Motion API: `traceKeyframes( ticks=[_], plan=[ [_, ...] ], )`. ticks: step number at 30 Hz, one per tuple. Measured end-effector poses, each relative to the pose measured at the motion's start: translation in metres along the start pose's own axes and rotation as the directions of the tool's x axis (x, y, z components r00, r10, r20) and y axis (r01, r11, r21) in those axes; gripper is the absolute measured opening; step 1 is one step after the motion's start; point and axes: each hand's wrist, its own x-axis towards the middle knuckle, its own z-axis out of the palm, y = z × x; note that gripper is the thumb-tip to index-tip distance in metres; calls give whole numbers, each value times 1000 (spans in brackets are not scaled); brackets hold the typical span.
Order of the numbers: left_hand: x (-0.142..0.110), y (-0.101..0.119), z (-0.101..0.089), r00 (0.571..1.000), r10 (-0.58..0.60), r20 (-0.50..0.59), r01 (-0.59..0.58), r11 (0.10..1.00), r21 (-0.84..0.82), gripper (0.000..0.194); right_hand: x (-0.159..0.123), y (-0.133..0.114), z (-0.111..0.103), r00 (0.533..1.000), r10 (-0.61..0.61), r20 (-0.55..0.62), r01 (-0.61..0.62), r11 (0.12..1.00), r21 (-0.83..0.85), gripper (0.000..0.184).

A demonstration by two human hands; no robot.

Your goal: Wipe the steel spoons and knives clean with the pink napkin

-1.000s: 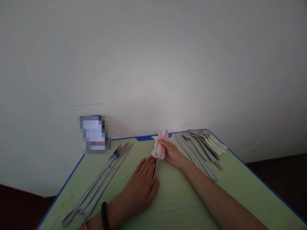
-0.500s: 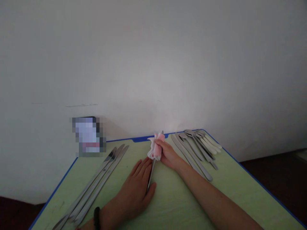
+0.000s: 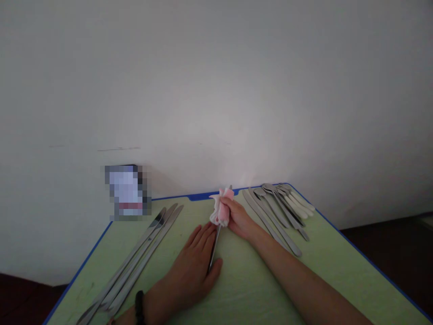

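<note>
A slim steel table knife [image 3: 215, 248] lies mid-table, pointing away from me. My left hand [image 3: 192, 266] is laid low over its near part, fingers stretched along its left side and thumb on the right, holding it against the tabletop. The knife's near end is hidden at the thumb. My right hand [image 3: 237, 219] is closed on a crumpled pink-and-white cloth [image 3: 221, 212], which is wrapped around the knife's far part. Only the tip sticks out beyond the cloth. The left fingertips almost touch the cloth's lower edge.
Several steel knives [image 3: 142, 257] lie side by side at the left. To the right are several pieces of cutlery [image 3: 284, 216], including spoons and white-handled ones [image 3: 299, 205]. A blurred phone-like screen [image 3: 125, 189] leans by the wall [image 3: 216, 90]. The green table [image 3: 253, 289] has a blue edge.
The camera view swings a little right, then slightly back. Both hands stay on the same knife, and the cloth remains near its far end. The other cutlery has not moved.
</note>
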Motion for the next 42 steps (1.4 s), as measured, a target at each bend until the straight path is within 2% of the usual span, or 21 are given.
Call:
traceKeyframes(
  ticks=[7,21,27,37,42],
  plan=[
    [0,-1,1,1000,-1,16,0,1000,17,54,0,0,0,999,15,-46,-14,1000,2,13],
    [-1,-1,1,1000,11,15,-12,999,33,53,1,1,0,1000,-11,-5,12,1000,8,15],
    [0,-1,2,1000,11,12,-12,999,39,54,-1,0,2,1000,-1,-31,2,1000,25,10],
    [0,0,1,1000,15,7,-15,999,43,53,0,0,2,999,5,-47,-5,1000,6,13],
    [1,0,0,999,1,44,-4,998,59,53,1,0,2,999,6,-49,-6,1000,18,15]
  ],
)
